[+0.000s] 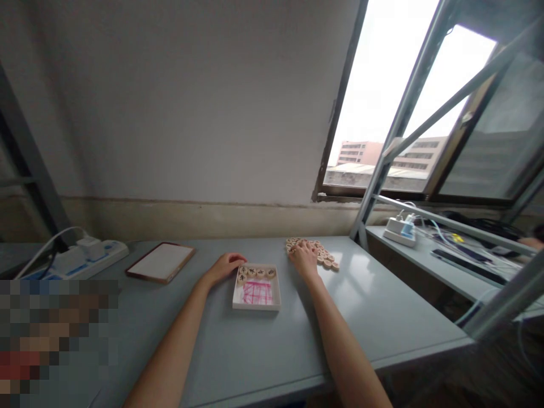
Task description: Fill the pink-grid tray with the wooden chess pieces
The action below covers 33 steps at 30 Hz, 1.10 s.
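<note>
A shallow white box (257, 306) sits on the grey table in front of me. Inside, a row of round wooden Chinese chess pieces (260, 273) with dark characters lies along the far side, and one more piece is at the left below them. Pink lines mark the box's floor. My left hand (224, 267) rests at the far left corner of the box, its curved fingers gripping around the edge. Farther right, my right hand (304, 256) reaches down over a loose group of chess pieces (327, 259), fingers spread on them. Its palm side is hidden.
A flat, brown-edged lidlike tray (161, 260) lies at the left. Behind it is a power strip (100, 255) with plugs. A metal frame post (361, 226) rises at the table's far right corner. Another table (425, 249) beyond holds chargers, cables and a dark device.
</note>
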{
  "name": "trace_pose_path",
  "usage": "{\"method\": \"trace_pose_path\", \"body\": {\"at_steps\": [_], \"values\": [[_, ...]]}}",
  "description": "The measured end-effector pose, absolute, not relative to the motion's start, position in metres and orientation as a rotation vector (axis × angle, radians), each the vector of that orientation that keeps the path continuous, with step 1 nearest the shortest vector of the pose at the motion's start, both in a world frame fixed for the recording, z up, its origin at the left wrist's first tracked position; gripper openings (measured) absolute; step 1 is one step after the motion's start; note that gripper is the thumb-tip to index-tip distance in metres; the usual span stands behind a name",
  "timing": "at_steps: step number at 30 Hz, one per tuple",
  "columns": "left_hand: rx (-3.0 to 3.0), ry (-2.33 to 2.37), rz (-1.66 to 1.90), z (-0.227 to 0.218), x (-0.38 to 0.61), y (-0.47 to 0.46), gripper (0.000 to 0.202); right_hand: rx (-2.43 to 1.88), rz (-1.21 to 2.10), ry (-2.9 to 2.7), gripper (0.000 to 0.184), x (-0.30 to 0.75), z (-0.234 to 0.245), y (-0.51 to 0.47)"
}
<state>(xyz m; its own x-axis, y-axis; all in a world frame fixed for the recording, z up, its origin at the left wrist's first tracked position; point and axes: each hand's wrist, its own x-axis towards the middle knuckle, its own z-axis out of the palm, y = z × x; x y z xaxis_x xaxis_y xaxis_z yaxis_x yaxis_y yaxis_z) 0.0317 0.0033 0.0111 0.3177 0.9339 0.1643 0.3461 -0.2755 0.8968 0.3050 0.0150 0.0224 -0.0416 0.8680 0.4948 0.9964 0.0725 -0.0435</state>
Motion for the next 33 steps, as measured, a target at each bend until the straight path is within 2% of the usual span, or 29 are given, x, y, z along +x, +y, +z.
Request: {"method": "trace_pose_path", "body": {"at_steps": [5, 12, 15, 19, 23, 33], "values": [[1.803, 1.135, 0.919, 0.011, 0.035, 0.002, 0.032, -1.843, -0.297, -2.009, 0.019, 0.302, 0.028, 0.013], [1.799, 1.157, 0.965, 0.013, 0.037, -0.002, 0.034, -1.688, 0.166, -1.99, 0.032, 0.292, 0.044, 0.015], [1.773, 1.175, 0.985, 0.012, 0.037, -0.002, 0.036, -1.376, 0.382, -2.018, 0.034, 0.28, 0.054, 0.011], [1.817, 1.197, 0.984, 0.012, 0.038, 0.0, 0.034, -0.935, 0.603, -2.415, 0.027, 0.248, 0.056, -0.003], [1.86, 1.201, 0.959, 0.013, 0.038, 0.001, 0.032, -0.877, 0.482, -2.632, 0.026, 0.225, 0.046, -0.013], [1.877, 1.198, 0.921, 0.018, 0.038, -0.004, 0.033, -1.007, 0.26, -2.697, 0.029, 0.233, 0.047, -0.015]]}}
